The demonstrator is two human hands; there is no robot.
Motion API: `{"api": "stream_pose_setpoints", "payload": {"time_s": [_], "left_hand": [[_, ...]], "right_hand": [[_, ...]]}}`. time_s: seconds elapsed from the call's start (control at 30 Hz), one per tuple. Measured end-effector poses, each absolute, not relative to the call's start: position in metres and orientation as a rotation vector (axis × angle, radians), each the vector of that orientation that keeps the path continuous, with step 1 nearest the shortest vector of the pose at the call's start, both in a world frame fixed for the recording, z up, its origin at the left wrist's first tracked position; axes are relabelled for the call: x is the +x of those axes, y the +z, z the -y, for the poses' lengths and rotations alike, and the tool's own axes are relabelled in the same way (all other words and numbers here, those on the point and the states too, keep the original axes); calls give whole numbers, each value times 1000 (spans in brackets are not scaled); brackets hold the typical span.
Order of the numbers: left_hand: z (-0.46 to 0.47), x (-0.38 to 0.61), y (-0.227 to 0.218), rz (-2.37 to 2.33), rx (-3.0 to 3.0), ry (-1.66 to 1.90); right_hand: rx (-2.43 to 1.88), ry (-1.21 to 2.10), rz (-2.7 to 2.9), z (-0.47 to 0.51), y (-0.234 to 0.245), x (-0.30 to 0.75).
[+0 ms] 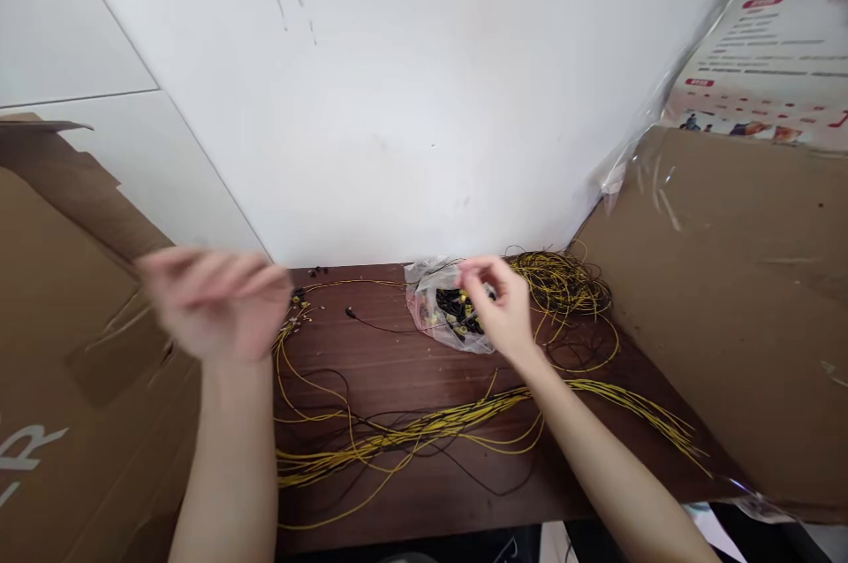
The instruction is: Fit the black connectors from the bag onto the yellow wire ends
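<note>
**Hands Over a Wire-Strewn Table**

The person's right hand point(502, 308) hung over a crumpled clear plastic bag point(434, 308) of small black and yellow parts, which lay at the back of the dark brown wooden table point(397, 351), close to the white wall point(411, 103). Its fingertips point(467, 275) were drawn together in a pinch just above the bag's open mouth; whether anything sat between them could not be told.

The left hand point(218, 302) was blurred and raised above the table's left edge, well apart from the bag, with the fingers stretched out loosely side by side and the palm turned down.

A long loose bundle of thin yellow wires point(457, 422) ran across the table in front of both forearms, mixed with a few thin black wires point(371, 324). A tangled coil of yellow wire point(562, 282) lay just to the right of the bag, beside the right hand.

Sheets of brown cardboard stood on either side: one on the left point(59, 315), one on the right point(735, 307). A printed poster point(775, 59) under plastic film leaned above the right sheet.
</note>
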State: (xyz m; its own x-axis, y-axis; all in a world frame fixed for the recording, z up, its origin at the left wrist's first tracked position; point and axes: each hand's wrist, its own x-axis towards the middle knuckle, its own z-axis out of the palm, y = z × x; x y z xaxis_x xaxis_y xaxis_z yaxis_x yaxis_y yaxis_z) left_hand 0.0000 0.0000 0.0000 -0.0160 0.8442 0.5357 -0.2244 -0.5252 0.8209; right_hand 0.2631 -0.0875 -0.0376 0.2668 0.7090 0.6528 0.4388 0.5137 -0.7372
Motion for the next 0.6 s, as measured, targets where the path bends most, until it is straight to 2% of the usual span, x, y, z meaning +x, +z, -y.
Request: {"api": "stream_pose_setpoints", "payload": {"time_s": [0.23,0.47,0.6], "left_hand": [[-15,39,-74,-1349,2379,994],[-20,25,-102,-1739,2400,771],[-23,22,-114,-1809,2375,600]], "right_hand": [[-1256,100,1963,82,-99,240],[-1367,15,2119,84,-114,238],[-1425,9,2125,82,-118,239]]}}
